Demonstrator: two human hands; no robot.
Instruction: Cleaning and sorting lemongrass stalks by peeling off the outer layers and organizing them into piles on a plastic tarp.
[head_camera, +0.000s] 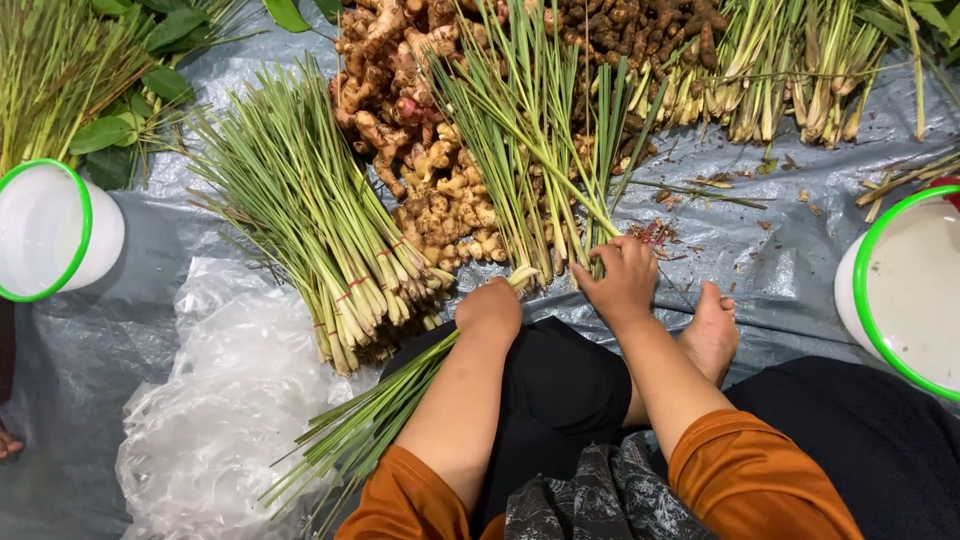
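My left hand (490, 310) is closed around a bunch of lemongrass stalks (370, 415); their pale ends poke out past my fist and the green leaves trail back over my knee to the lower left. My right hand (622, 275) reaches forward and grips the base of loose lemongrass stalks (530, 150) that lie on the grey plastic sheet (780, 250). A large pile of lemongrass tied in small bundles (320, 230) lies to the left of my hands. A heap of ginger roots (430, 150) sits behind them.
White buckets with green rims stand at the far left (45, 230) and far right (905, 290). A crumpled clear plastic bag (215, 400) lies at lower left. My bare foot (712, 330) rests by my right hand. More lemongrass (790, 70) and dark roots (640, 30) fill the back.
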